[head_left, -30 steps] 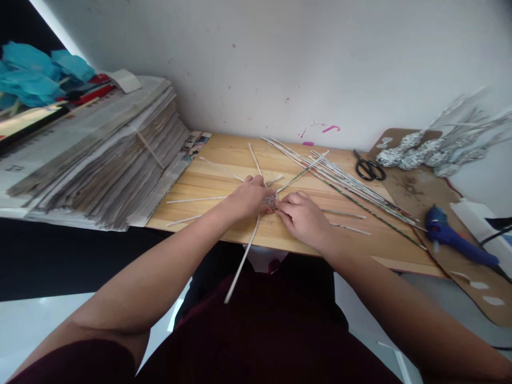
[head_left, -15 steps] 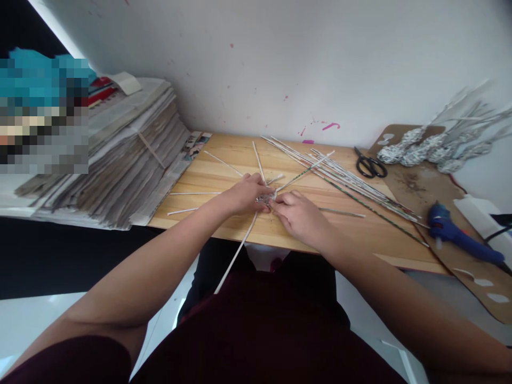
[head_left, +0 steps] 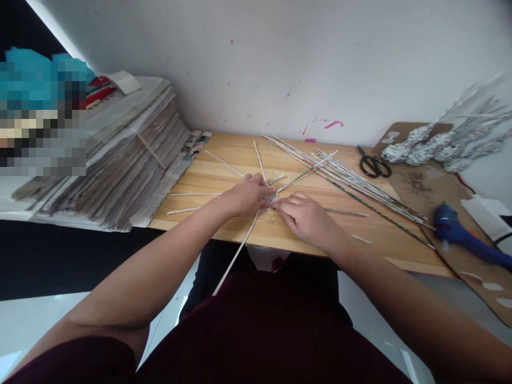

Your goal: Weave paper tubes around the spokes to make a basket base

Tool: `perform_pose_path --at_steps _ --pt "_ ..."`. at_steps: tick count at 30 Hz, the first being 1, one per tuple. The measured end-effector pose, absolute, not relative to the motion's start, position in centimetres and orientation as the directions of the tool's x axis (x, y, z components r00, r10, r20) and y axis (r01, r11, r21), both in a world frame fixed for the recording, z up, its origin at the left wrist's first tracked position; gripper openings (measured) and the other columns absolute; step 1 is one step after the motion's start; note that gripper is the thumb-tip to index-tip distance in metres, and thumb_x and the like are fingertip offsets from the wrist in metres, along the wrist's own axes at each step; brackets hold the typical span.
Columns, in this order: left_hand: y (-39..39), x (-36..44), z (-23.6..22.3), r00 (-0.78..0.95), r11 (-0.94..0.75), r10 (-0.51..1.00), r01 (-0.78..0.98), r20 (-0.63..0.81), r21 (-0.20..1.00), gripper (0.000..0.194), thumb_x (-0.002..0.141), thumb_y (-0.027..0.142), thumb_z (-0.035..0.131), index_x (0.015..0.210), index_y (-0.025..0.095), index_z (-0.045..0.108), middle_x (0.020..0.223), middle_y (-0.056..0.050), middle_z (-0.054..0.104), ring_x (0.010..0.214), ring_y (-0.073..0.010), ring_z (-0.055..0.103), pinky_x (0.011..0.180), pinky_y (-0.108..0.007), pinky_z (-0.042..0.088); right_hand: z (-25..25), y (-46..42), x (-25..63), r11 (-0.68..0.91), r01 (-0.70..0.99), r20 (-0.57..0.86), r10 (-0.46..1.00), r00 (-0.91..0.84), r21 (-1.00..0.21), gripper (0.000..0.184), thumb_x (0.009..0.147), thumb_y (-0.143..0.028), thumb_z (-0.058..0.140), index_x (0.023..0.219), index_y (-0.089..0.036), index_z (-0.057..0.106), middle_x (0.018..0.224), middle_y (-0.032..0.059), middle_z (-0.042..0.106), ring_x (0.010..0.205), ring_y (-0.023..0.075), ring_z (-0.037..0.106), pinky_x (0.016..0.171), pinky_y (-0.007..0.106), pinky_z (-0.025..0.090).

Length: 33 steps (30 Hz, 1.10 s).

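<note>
A small round woven piece (head_left: 269, 199) of rolled paper lies on the wooden table, with thin paper sticks spreading out from it. My left hand (head_left: 251, 195) grips it from the left, thumb and fingers around its middle. From the right, my right hand (head_left: 304, 214) pinches the near right edge, fingertips closed together on a paper stick there. One long white paper stick (head_left: 238, 254) runs from the weave over the table's front edge toward my lap. A green-patterned stick (head_left: 301, 176) points to the back right. My fingers hide part of the weave.
Loose paper sticks (head_left: 352, 184) lie at the right, near black scissors (head_left: 375, 163). A blue glue gun (head_left: 460, 229) rests on brown cardboard (head_left: 416, 184). Bundled paper pieces (head_left: 416, 146) lean behind it. Tied newspapers (head_left: 132, 154) are stacked at the left.
My right fingertips have shifted slightly along the edge of the weave. More of the weave's right rim shows between my hands. My left hand keeps its hold.
</note>
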<state>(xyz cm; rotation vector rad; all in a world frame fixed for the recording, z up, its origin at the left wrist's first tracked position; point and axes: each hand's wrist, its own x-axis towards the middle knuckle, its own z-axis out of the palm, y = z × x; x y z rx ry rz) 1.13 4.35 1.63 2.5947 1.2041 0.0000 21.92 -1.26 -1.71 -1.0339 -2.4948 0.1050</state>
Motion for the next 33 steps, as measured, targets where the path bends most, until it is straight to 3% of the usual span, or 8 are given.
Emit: perform_pose_path --at_steps 4,12,17,20,25,33 --pt "4.3 0.9 1.5 0.660 -0.619 0.746 0.737 -0.087 0.272 0.045 0.091 0.025 0.063 0.136 0.028 0.063 0.125 -0.008 0.056 0.117 -0.0231 0.051 0.109 -0.036 0.039 -1.5 -1.1 21.8 0.726 0.655 0.354 0.680 -0.641 -0.209 0.030 0.102 -0.019 0.044 0.098 -0.016 0.074 0.092 0.0095 0.075 0.088 0.0228 0.060 0.085 0.039 0.050" --pt "4.7 0.7 0.9 0.667 -0.631 0.744 0.725 -0.051 0.276 0.045 0.091 0.025 0.063 0.136 0.030 0.062 0.123 -0.007 0.057 0.116 -0.0230 0.052 0.108 -0.037 0.041 -1.6 -0.9 22.4 0.746 0.637 0.366 0.658 -0.658 -0.194 0.027 0.101 -0.018 0.047 0.106 -0.017 0.073 0.097 0.0087 0.076 0.090 0.0226 0.061 0.086 0.039 0.050" --pt "4.9 0.7 0.7 0.677 -0.643 0.735 0.715 -0.041 0.273 0.045 0.092 0.026 0.061 0.137 0.030 0.061 0.124 -0.007 0.056 0.118 -0.0232 0.052 0.107 -0.037 0.041 -1.0 -0.4 22.1 0.751 0.636 0.290 0.658 -0.695 -0.179 0.026 0.099 -0.015 0.048 0.099 -0.017 0.074 0.093 0.0096 0.074 0.088 0.0232 0.059 0.082 0.039 0.049" --pt "4.9 0.8 0.7 0.686 -0.656 0.726 0.712 -0.048 0.252 0.045 0.091 0.026 0.061 0.136 0.030 0.062 0.124 -0.008 0.056 0.116 -0.0238 0.051 0.107 -0.038 0.041 -0.7 -0.1 22.2 0.749 0.628 0.271 0.662 -0.698 -0.211 0.027 0.098 -0.013 0.047 0.096 -0.017 0.074 0.087 0.0087 0.072 0.083 0.0217 0.058 0.080 0.037 0.048" --pt "4.8 1.0 1.3 0.677 -0.646 0.729 0.729 -0.100 0.225 0.047 0.091 0.023 0.061 0.138 0.026 0.061 0.126 -0.010 0.055 0.119 -0.0245 0.051 0.109 -0.037 0.039 -1.1 0.5 22.7 0.779 0.554 0.319 0.627 -0.711 -0.295 0.029 0.098 -0.012 0.047 0.107 -0.019 0.073 0.096 0.0076 0.075 0.086 0.0207 0.060 0.083 0.036 0.048" --pt "4.4 0.9 1.1 0.674 -0.650 0.738 0.725 -0.041 0.229 0.047 0.091 0.024 0.062 0.137 0.027 0.061 0.125 -0.009 0.056 0.117 -0.0237 0.052 0.109 -0.037 0.041 -1.4 0.7 22.8 0.776 0.540 0.356 0.630 -0.690 -0.327 0.026 0.098 -0.014 0.050 0.107 -0.022 0.073 0.095 0.0053 0.074 0.088 0.0195 0.063 0.084 0.036 0.047"
